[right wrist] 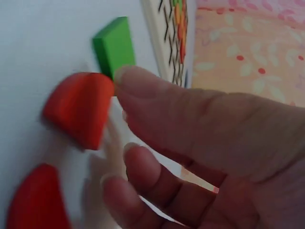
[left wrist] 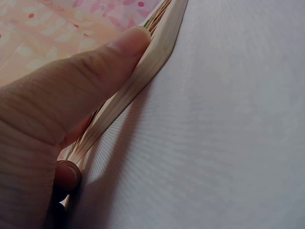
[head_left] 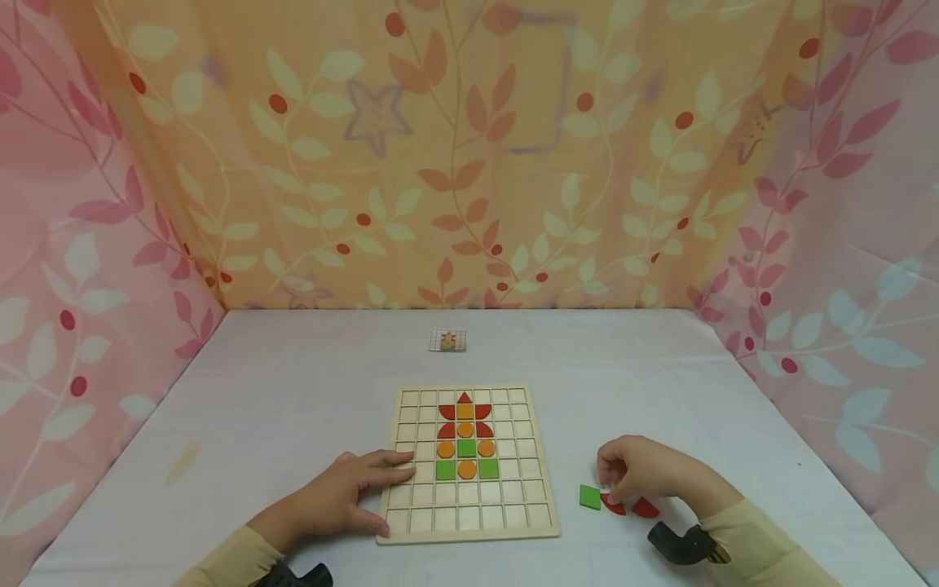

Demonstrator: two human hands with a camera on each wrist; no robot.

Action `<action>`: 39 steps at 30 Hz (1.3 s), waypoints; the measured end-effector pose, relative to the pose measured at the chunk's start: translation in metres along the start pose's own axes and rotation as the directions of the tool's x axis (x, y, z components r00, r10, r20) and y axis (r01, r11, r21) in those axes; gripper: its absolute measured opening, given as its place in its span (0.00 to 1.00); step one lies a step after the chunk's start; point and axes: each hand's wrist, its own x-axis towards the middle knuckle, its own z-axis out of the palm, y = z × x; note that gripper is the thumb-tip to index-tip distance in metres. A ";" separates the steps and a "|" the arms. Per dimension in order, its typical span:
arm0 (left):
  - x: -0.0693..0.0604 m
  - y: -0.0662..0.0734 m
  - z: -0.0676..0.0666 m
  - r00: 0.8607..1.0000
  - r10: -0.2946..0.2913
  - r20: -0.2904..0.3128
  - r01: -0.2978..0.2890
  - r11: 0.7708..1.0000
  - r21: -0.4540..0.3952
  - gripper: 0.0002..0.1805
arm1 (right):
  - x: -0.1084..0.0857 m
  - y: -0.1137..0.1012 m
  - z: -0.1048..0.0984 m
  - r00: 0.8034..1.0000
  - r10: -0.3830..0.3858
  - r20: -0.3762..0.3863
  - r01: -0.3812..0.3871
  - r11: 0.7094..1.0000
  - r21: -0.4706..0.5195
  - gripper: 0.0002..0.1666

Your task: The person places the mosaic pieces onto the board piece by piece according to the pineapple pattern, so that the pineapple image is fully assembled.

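Note:
My left hand (head_left: 333,497) rests on the left edge of a light wooden grid board (head_left: 513,514), its fingers straight across the border and the thumb at the near corner. In the left wrist view the thumb (left wrist: 95,71) lies along the board's rim. To the right of the board, my right hand (head_left: 645,469) pinches a red quarter-circle block (right wrist: 78,109) between the thumb and a finger largely hidden behind it. The block is low over the cloth. Beside it lie a green square block (head_left: 590,497) and another red curved block (head_left: 645,508).
Red, orange and green blocks form a figure on the board, with a red triangle (head_left: 465,399) at its top. Behind the board lies a small picture card (head_left: 447,340) with a similar figure. Patterned curtains (head_left: 469,163) enclose the white table (head_left: 308,391).

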 end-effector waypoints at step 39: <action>0.000 -0.003 0.001 1.000 0.008 -0.011 -0.008 1.000 0.016 0.39 | 0.007 -0.016 0.002 1.000 -0.004 0.004 0.004 0.994 -0.107 0.14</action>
